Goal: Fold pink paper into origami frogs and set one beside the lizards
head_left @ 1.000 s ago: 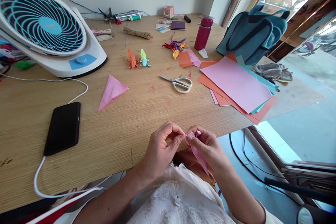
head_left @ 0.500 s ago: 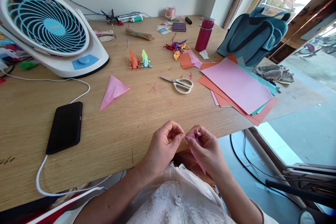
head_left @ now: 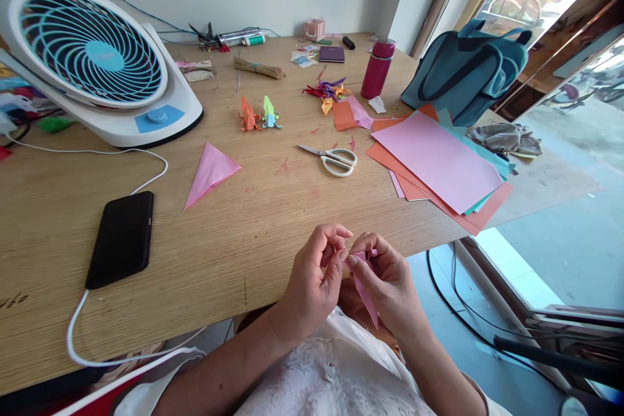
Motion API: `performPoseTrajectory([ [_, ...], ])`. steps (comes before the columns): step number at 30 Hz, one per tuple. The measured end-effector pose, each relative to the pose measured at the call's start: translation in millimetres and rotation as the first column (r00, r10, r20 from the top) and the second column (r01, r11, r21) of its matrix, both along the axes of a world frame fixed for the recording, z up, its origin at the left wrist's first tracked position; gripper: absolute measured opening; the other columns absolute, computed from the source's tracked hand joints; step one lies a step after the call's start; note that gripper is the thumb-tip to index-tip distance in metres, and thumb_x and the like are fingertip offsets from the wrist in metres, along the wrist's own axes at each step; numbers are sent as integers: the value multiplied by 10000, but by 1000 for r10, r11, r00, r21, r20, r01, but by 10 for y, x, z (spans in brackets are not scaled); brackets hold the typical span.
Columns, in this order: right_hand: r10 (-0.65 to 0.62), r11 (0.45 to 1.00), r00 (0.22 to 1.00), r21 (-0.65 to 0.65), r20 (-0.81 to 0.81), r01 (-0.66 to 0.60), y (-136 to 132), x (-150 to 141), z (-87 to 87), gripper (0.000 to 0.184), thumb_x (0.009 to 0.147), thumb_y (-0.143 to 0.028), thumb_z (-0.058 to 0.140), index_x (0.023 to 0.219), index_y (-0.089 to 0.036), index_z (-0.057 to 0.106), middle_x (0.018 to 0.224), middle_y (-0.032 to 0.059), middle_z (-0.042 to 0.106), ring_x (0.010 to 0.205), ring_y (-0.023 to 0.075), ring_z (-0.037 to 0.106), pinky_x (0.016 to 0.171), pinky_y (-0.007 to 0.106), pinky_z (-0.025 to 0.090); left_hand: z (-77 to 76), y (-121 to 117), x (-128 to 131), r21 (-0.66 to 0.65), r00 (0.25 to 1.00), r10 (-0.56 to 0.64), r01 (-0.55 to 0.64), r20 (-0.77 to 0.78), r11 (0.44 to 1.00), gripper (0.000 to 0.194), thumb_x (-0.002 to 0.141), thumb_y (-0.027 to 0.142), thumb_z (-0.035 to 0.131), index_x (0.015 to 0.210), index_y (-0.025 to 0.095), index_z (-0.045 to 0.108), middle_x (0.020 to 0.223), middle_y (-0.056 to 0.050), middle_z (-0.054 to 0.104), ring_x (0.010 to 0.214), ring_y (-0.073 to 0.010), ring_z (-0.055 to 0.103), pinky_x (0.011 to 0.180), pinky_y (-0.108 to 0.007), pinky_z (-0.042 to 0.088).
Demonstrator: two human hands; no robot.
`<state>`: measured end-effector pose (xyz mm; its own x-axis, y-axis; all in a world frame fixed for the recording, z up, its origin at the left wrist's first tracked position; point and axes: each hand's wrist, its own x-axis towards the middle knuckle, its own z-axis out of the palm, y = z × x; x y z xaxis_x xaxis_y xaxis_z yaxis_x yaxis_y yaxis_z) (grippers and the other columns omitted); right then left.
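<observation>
Head view: nearside of scissors point(head_left: 324, 153), right hand point(head_left: 391, 281) pinches folded pink paper point(head_left: 365, 298); left hand point(head_left: 312, 281) half-curled alongside, hold unclear. Uneven tugging could tear the narrow folds.

The scissors point(head_left: 327, 157) lie on the table point(head_left: 273, 214). Relative to the scissors: left, the triangle point(head_left: 212, 174); left and in front, the phone point(head_left: 121, 239); left and behind, the fan point(head_left: 168, 118), the figures point(head_left: 249, 116) and, farther back, the sticks point(head_left: 258, 69). Behind: the notebook point(head_left: 332, 54). Right and behind: the bottle point(head_left: 377, 71), then the bag point(head_left: 463, 75). Right: the sheets point(head_left: 439, 159). In front: the left hand point(head_left: 316, 276) and, to its right, the right hand point(head_left: 390, 279), with the piece point(head_left: 365, 299) in its grip.
</observation>
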<state>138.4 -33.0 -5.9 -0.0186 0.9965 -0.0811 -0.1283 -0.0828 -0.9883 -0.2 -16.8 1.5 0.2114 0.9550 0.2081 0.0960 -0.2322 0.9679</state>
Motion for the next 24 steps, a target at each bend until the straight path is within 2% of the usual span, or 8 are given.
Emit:
performPoseTrajectory([
  [3,-12,1000,1000,19,10,12,14,4,-7,318,883,-413,684,730,-207,496,718,-23,455,633,119,363,563,258,309,6,4,2,47,999,11,-10,-32,999,182,997,224,472,1173,232,513,808,23,507,704,-108,499,703,-202,441],
  [7,-4,1000,1000,29,14,3,26,-7,-14,321,875,-414,691,727,-208,495,716,-24,454,633,119,371,569,257,318,27,16,-4,21,1000,-2,2,-13,1000,180,1009,244,462,1176,241,529,811,25,511,743,-110,517,755,-206,443],
  [11,2,999,1000,43,7,-2,18,-34,-29,298,880,-411,685,742,-209,515,734,-15,483,658,127,404,585,257,343,-12,18,-4,3,1000,8,-8,-12,1000,130,1017,269,461,1124,241,529,769,37,461,688,-99,468,688,-186,420],
  [15,-25,999,1000,43,19,24,23,-49,-46,284,872,-398,701,749,-203,534,723,-20,488,646,116,388,573,249,331,-69,38,4,-106,995,25,-15,99,994,123,1011,323,474,1081,225,499,815,24,478,718,-102,481,699,-191,431],
  [19,-51,998,998,49,48,48,51,-60,-22,258,854,-394,720,763,-204,572,703,-28,513,621,108,389,565,242,327,-62,95,15,-250,974,46,11,220,968,196,957,385,563,1038,217,503,796,29,467,691,-99,474,684,-196,438],
  [22,-62,996,997,64,37,59,61,-71,-6,230,845,-384,728,778,-206,598,733,-14,573,645,117,452,587,243,362,-53,144,17,-394,931,30,125,363,911,258,898,415,637,997,215,506,755,42,465,663,-91,488,685,-201,449],
  [24,-58,995,997,82,44,54,56,-71,-26,200,853,-372,723,812,-211,612,777,-5,609,689,127,498,623,245,392,-64,161,13,-428,909,9,187,416,884,276,894,416,645,996,212,488,742,48,470,648,-85,495,671,-199,444],
])
